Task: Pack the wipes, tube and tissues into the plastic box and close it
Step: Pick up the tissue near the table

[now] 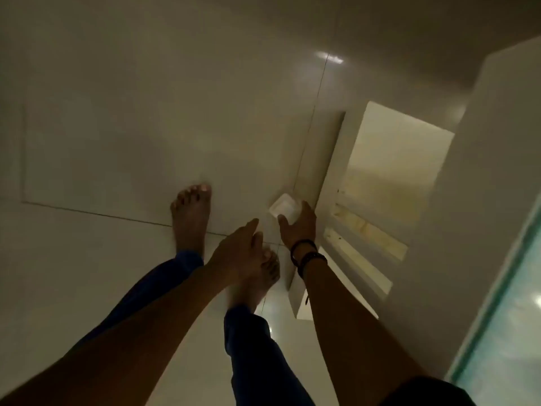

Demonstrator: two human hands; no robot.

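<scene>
A small white translucent plastic box [283, 207] is held out over the floor, gripped from the near side by my right hand [298, 225], which wears dark bands at the wrist. Just to its left my left hand [238, 249] hangs with fingers loosely extended and nothing in it. The box's inside cannot be made out in the dim light. No wipes, tube or tissues are in view.
I stand on glossy pale floor tiles [117, 159] with bare feet [191, 213] and blue trousers. A white shelf unit with lit compartments [380, 194] stands to the right, and a glass panel [503, 317] at the far right edge.
</scene>
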